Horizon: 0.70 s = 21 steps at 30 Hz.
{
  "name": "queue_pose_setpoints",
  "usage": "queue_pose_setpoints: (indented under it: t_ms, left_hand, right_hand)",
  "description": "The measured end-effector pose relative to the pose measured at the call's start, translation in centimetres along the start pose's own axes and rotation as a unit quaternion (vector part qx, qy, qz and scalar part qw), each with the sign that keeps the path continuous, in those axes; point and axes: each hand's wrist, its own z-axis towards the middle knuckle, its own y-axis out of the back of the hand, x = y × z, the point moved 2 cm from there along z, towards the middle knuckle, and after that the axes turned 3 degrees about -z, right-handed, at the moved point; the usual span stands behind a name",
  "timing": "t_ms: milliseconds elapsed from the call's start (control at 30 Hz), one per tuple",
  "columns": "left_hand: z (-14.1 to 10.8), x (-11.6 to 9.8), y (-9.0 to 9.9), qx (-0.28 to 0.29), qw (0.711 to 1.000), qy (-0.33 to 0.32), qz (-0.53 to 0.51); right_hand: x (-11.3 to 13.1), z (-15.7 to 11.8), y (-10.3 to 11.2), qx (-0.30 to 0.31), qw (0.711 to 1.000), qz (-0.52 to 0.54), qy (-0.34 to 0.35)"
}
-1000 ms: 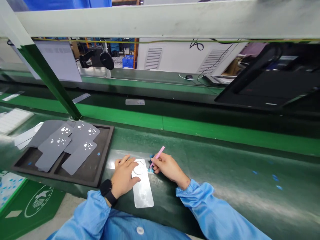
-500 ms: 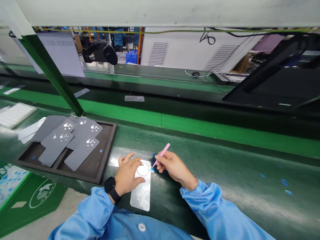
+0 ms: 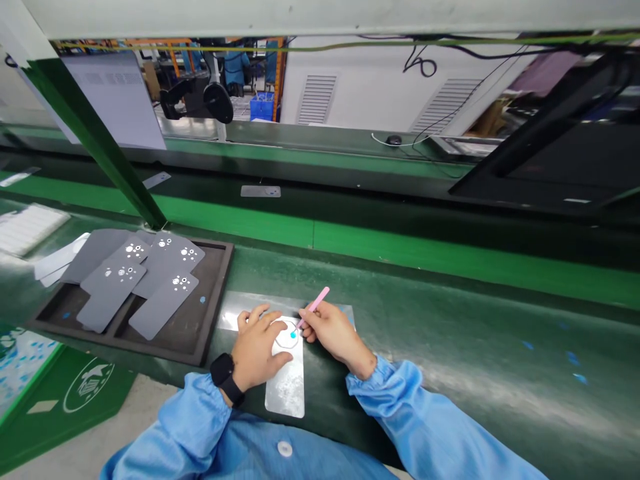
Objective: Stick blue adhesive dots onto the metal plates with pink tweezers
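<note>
A pale, shiny rounded rectangular sheet (image 3: 286, 390) lies on the green bench in front of me, with a dark ring outline near its upper end. My left hand (image 3: 257, 347) rests on its left side, fingers spread, thumb and index finger beside the ring. Pink tweezers (image 3: 316, 303) are pinched in my right hand (image 3: 333, 333), pointing down and left. At their tip is a small bright blue piece (image 3: 293, 335) inside the ring; whether the tips still grip it I cannot tell. Beneath both hands runs a clear strip (image 3: 230, 312).
To the left, a dark tray (image 3: 220, 293) holds several grey plates (image 3: 163, 313) with holes. A green post (image 3: 100, 143) rises behind it. Similar pale sheets (image 3: 261, 191) lie on the dark belt beyond. Blue scraps (image 3: 573, 359) dot the bench at right.
My right hand has moved left with the tweezers, bringing the blue piece from beside the sheet to inside the ring. My left hand stays on the sheet. Sheets on the belt have shifted slightly left.
</note>
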Motion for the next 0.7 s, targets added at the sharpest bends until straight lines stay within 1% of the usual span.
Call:
queue_pose_setpoints:
  t_ms: [233, 400, 600, 700]
  left_hand:
    - [-0.07, 0.02, 0.0, -0.005, 1.0, -0.006, 0.009]
    - [-0.11, -0.07, 0.02, -0.004, 1.0, -0.007, 0.01]
    - [-0.1, -0.13, 0.05, -0.001, 1.0, -0.006, 0.012]
    - [-0.17, -0.04, -0.06, -0.011, 1.0, -0.013, 0.014]
  right_hand:
    - [-0.06, -0.26, -0.12, -0.017, 1.0, -0.006, 0.0]
    - [0.05, -0.49, -0.16, -0.028, 0.999, -0.03, 0.001]
    - [0.36, -0.68, -0.15, -0.031, 0.998, -0.052, -0.003]
    - [0.21, -0.61, -0.22, -0.029, 0.998, -0.049, 0.001]
